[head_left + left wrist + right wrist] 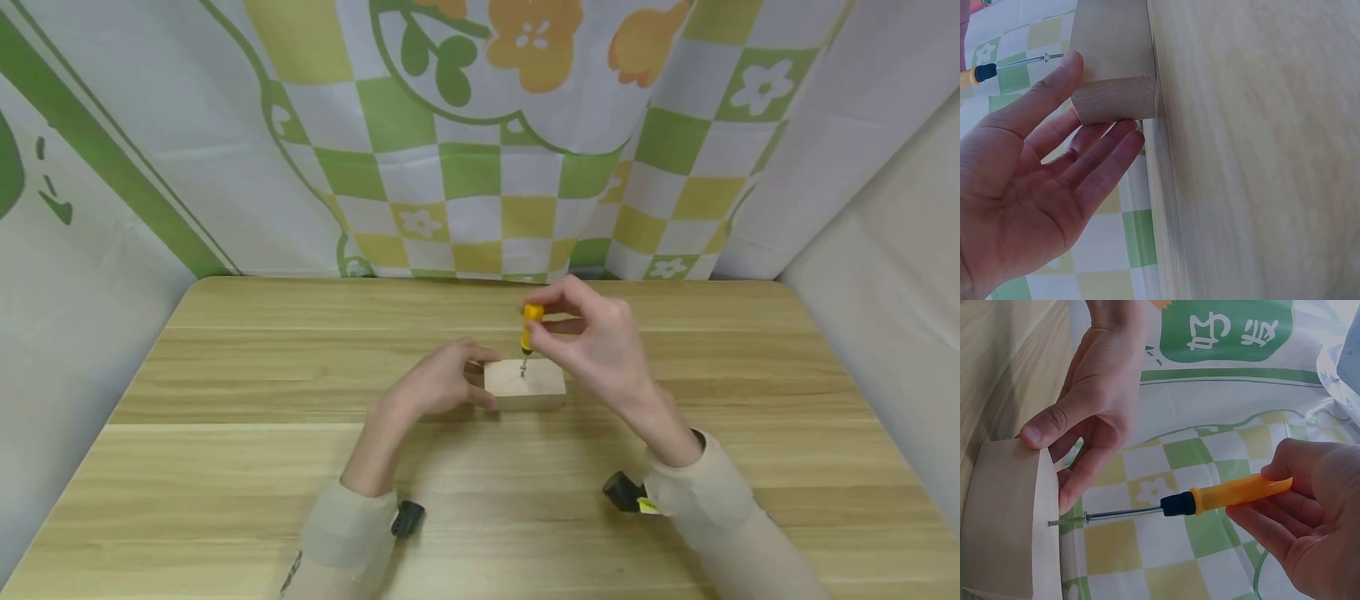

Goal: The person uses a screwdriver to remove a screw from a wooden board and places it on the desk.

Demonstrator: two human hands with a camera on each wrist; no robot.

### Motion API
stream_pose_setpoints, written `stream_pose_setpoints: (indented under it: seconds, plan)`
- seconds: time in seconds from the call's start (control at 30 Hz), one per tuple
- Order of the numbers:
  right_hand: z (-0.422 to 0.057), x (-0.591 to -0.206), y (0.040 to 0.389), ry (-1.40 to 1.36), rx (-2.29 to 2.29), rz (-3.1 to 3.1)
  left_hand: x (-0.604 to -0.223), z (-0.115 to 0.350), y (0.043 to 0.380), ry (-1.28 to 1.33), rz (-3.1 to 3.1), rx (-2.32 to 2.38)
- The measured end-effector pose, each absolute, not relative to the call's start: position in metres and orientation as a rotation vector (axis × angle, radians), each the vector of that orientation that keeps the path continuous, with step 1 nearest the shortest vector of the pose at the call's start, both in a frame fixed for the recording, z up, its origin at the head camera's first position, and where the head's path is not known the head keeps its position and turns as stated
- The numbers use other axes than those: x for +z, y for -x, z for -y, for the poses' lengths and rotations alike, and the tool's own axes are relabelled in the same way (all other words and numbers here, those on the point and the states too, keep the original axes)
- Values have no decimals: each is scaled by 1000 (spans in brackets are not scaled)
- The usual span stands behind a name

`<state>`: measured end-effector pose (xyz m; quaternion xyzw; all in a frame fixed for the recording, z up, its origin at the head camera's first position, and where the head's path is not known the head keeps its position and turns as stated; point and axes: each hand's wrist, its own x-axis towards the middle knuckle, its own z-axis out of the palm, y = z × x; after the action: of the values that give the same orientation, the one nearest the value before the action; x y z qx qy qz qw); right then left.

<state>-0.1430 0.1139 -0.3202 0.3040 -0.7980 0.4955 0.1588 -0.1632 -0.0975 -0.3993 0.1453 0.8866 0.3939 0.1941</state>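
A pale wooden block (510, 383) lies on the wooden table (247, 483). My left hand (438, 379) grips the block's left end, thumb on the near side and fingers round the far side. In my right hand (600, 342) a yellow screwdriver (1229, 492) is pinched by its handle between thumb and fingers. Its metal shaft points down at the block, and the tip meets the head of a screw (1067, 521). The screw stands out of the block's top face, much of its thread showing in the right wrist view.
Behind the table's far edge hangs a checked green, yellow and white curtain (468, 175) with flower prints. White cloth (885, 167) borders the table on the right. Small black wrist cameras (408, 518) sit at both sleeves.
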Motion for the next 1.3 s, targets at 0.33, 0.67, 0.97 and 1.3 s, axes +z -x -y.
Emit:
stream_pose_setpoints:
  seconds: [0.33, 0.67, 0.97, 1.3]
  plan:
    - [-111, -321, 143, -880, 1387, 2358, -398, 98, 162, -403, -2477, 1113]
    - [-109, -327, 144, -868, 1293, 2332, -400, 97, 163, -428, -2496, 1099]
    - [-108, -335, 147, -779, 1107, 2365, -398, 96, 162, -428, -2503, 1083]
    - [-109, -333, 148, -782, 979, 2346, -398, 97, 161, -408, -2483, 1104]
